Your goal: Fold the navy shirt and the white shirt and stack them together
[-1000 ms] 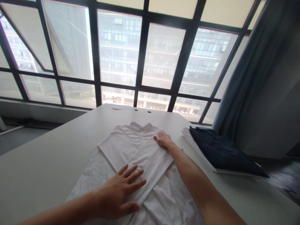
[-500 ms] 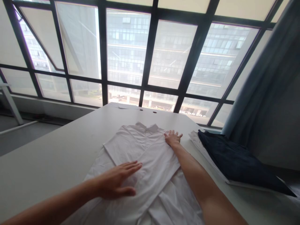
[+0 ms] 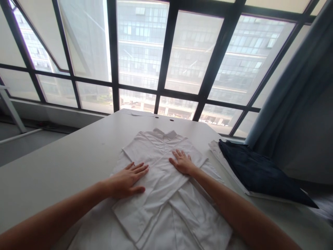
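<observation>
A white collared shirt lies spread on the white table, its collar pointing toward the window. Its sleeves are laid across the front, one over the other, with creases in the cloth. My left hand rests flat on the left side of the shirt, fingers spread. On the upper right of the chest lies my right hand, palm down with the fingers apart. Neither hand grips the fabric. The bottom of the shirt runs out of the frame.
To the right, a dark navy folded garment lies on top of white cloth on the table. Two small dark holes are near the table's far end. Beyond stand a large black-framed window and a blue-grey curtain.
My right hand has moved from the shirt's right shoulder edge inward onto the chest. My left hand has shifted slightly left and away from me. The view has tilted down a little.
</observation>
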